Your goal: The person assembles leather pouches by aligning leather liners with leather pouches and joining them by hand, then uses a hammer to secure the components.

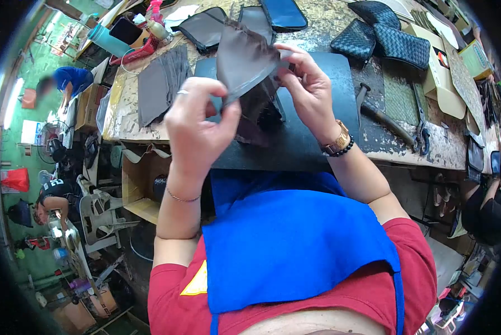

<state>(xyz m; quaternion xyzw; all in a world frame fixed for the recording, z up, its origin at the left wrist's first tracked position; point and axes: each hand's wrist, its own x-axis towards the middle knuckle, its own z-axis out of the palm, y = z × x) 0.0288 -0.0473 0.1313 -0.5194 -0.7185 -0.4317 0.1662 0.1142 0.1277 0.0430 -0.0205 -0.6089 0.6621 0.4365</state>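
A dark brown piece of thin material (242, 58) with a pale strip along its lower edge is held up over a black board (312, 139). My left hand (197, 120) pinches its lower left corner between thumb and forefinger. On the other side, my right hand (307, 89) grips the right edge, fingers bent around it. More dark, shiny material (256, 114) hangs below, partly hidden behind my left hand. Left of the board lies a stack of dark brown pieces (162, 84).
Dark pouches (203, 28) and a blue one (285, 14) lie at the back. Woven pouches (401, 44), a hammer (387, 123) and scissors (421, 125) are on the right. A teal cup (106, 40) stands back left. Other people (72, 78) are at the far left and right.
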